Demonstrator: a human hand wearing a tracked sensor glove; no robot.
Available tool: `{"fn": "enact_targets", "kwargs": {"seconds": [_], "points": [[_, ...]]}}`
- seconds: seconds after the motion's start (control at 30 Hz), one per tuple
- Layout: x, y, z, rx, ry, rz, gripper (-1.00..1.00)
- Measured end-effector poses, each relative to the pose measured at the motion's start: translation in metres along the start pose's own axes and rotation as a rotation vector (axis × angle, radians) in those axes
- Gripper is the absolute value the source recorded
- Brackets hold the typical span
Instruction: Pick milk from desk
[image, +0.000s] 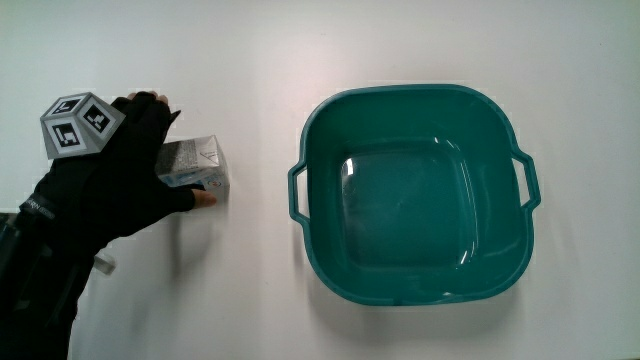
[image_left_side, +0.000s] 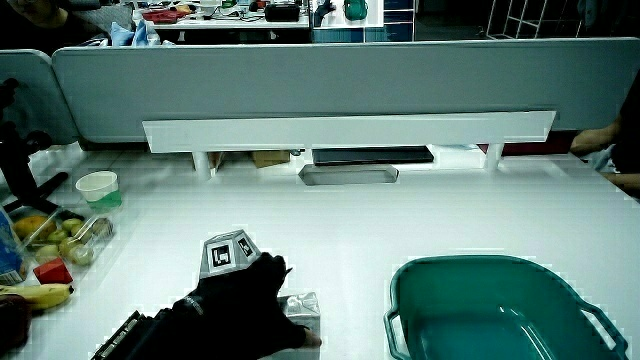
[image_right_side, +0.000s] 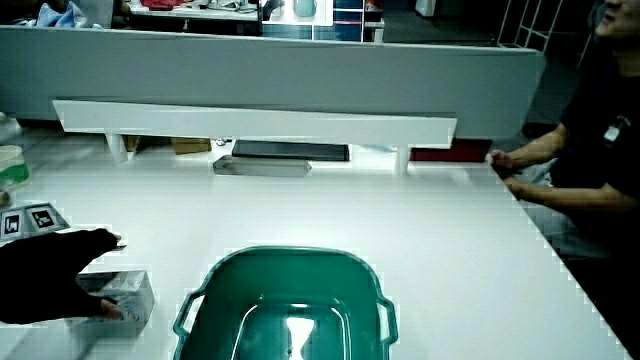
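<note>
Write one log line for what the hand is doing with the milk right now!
hand: fingers wrapped around milk carton | carton: on table, not lifted | teal basin: beside carton, holds nothing | step: grasping

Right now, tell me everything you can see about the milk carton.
The milk carton is a small box, grey and white, with pale blue print and a triangle mark on its upper face. It looks like coated card. It lies on the white table, beside the teal basin without touching it. The hand covers one end, its fingers wrapped around it.
</note>
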Motion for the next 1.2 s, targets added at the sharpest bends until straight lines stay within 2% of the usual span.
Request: {"fn": "enact_targets", "kwargs": {"seconds": [0.27,0.63,0.87,0.97,1.2], "points": [[-0.002,0.004,-0.001,-0.002,-0.007,-0.013,0.0],[-0.004,0.006,0.001,0.044,-0.014,-0.051,0.37],[-0.007,0.006,0.002,0.055,-0.051,-0.052,0.6],[-0.008,0.008,0.002,0.062,-0.041,-0.065,0.7],[-0.011,0.009,0.003,0.056,-0.067,-0.076,0.93]]}}
